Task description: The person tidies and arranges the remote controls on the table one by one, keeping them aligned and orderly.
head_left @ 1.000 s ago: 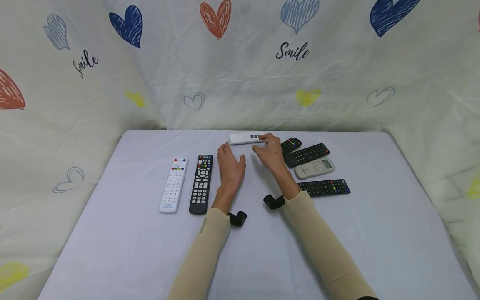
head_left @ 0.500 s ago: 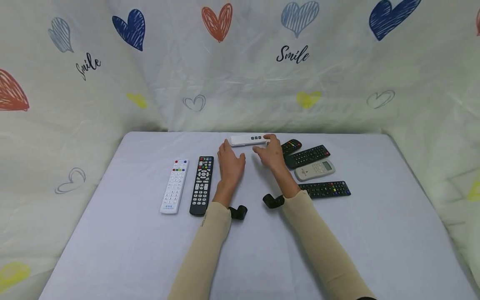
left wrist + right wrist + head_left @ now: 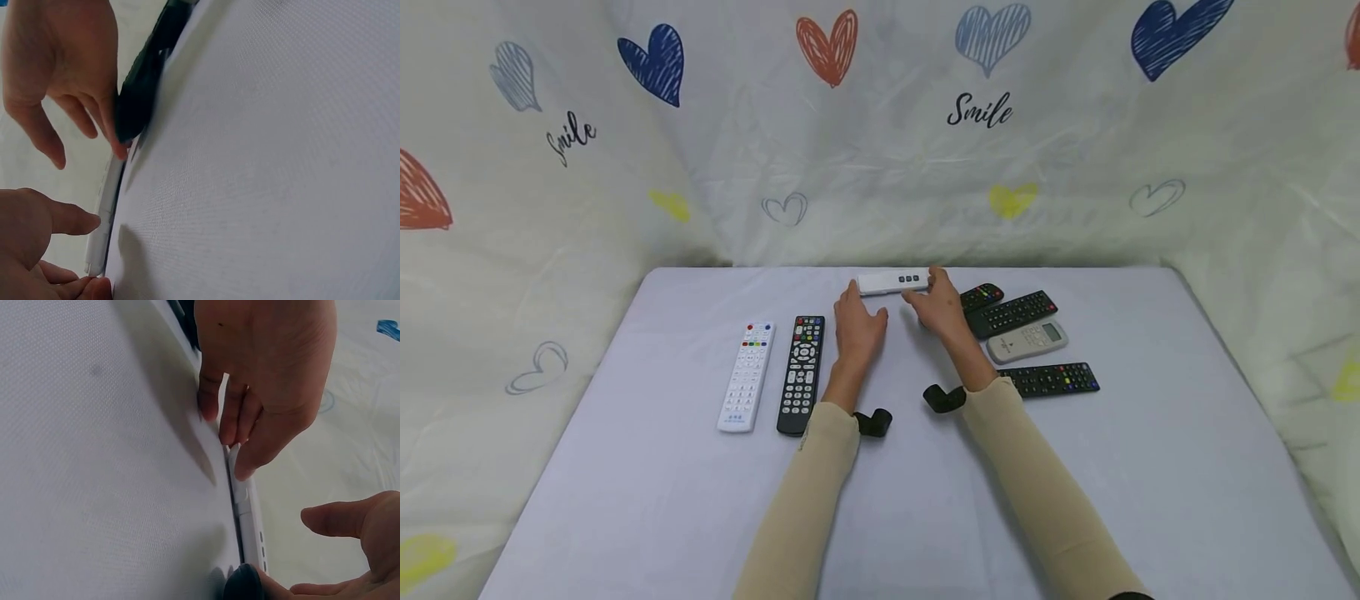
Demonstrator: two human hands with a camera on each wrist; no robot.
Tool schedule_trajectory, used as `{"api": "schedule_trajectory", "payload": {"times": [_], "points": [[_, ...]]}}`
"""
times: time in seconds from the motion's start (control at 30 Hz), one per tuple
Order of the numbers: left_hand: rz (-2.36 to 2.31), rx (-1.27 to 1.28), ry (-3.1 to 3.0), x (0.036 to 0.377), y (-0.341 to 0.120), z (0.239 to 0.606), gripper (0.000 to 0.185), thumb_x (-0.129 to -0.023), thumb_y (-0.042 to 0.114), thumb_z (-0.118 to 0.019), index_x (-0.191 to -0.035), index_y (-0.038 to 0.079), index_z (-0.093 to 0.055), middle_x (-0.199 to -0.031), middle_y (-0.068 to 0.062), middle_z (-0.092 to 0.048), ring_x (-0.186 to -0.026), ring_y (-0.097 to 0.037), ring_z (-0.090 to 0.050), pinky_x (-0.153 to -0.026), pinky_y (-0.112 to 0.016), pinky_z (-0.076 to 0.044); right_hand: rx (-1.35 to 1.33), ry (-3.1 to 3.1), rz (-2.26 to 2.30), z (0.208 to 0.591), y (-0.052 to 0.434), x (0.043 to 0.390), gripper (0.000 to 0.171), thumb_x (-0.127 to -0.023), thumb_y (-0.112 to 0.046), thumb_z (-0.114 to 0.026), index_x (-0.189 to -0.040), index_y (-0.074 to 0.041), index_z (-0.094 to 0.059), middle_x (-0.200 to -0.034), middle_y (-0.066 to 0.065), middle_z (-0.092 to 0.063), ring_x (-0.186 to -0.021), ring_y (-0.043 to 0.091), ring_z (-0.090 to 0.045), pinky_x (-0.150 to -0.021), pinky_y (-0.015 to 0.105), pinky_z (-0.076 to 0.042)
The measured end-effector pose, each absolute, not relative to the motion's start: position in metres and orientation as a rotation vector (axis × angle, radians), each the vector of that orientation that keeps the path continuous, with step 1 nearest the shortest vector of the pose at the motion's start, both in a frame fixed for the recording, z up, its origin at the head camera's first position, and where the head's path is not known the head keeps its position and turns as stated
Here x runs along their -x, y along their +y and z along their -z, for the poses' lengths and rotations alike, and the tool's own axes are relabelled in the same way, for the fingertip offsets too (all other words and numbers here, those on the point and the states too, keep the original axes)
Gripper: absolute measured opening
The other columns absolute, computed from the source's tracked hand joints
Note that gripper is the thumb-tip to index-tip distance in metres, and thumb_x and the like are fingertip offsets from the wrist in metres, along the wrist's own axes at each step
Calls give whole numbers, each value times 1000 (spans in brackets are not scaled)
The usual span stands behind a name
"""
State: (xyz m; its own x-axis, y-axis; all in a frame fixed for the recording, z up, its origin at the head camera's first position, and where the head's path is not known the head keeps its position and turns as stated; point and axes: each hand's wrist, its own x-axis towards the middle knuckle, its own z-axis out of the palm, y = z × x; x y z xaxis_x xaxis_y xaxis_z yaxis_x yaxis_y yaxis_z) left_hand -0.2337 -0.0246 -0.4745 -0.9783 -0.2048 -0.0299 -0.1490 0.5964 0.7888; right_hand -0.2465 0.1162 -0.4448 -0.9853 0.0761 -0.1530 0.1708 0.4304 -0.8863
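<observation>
A slim white remote (image 3: 891, 283) lies crosswise near the table's far edge. My left hand (image 3: 859, 321) rests just in front of it, with its fingertips at the remote's left end. My right hand (image 3: 931, 296) touches the right end with relaxed fingers, thumb apart. In the left wrist view the right hand (image 3: 62, 81) sets a fingertip on the white remote (image 3: 105, 219) beside a dark remote (image 3: 140, 94), and the left hand (image 3: 37, 244) points at it. The right wrist view has the left hand (image 3: 269, 375) with fingers on the white remote (image 3: 249, 512), and the right hand (image 3: 362, 544) below.
A white buttoned remote (image 3: 747, 375) and a black remote (image 3: 801, 373) lie side by side left of my hands. To the right lie a small black remote (image 3: 981, 296), a long black one (image 3: 1011, 312), a grey display remote (image 3: 1026, 340) and another black one (image 3: 1051, 379). Heart-print fabric surrounds the table (image 3: 662, 500).
Both hands have edged slightly forward toward the slim white remote. The remote lies in the same spot.
</observation>
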Motion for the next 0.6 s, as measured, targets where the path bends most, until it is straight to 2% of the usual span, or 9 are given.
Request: {"api": "schedule_trajectory", "payload": {"times": [0.4, 0.5, 0.6], "points": [[1373, -408, -2624, 234, -22, 476, 60, -92, 12, -73, -145, -6, -51, -137, -27, -55, -132, -41, -56, -115, -49, -46, -264, 2585, 1625, 442, 118, 246, 70, -100, -23, -63, -158, 2, -33, -161, 26, -42, -148, 39, -45, -119, 52, -42], [1395, -395, -2596, 232, -23, 476, 48, -90, 11, -74, -134, -5, -61, -131, -27, -58, -124, -40, -59, -108, -50, -49, -272, 2589, 1670, 444, 117, 245, 66, -100, -21, -63, -155, 2, -36, -159, 26, -44, -146, 40, -47, -116, 52, -45], [1458, -420, -2552, 228, -26, 476, 38, -89, 6, -75, -125, -3, -68, -123, -24, -59, -109, -35, -62, -96, -47, -53, -311, 2571, 1726, 448, 114, 244, 62, -99, -19, -64, -152, 3, -40, -156, 25, -47, -143, 38, -51, -112, 50, -49]]}}
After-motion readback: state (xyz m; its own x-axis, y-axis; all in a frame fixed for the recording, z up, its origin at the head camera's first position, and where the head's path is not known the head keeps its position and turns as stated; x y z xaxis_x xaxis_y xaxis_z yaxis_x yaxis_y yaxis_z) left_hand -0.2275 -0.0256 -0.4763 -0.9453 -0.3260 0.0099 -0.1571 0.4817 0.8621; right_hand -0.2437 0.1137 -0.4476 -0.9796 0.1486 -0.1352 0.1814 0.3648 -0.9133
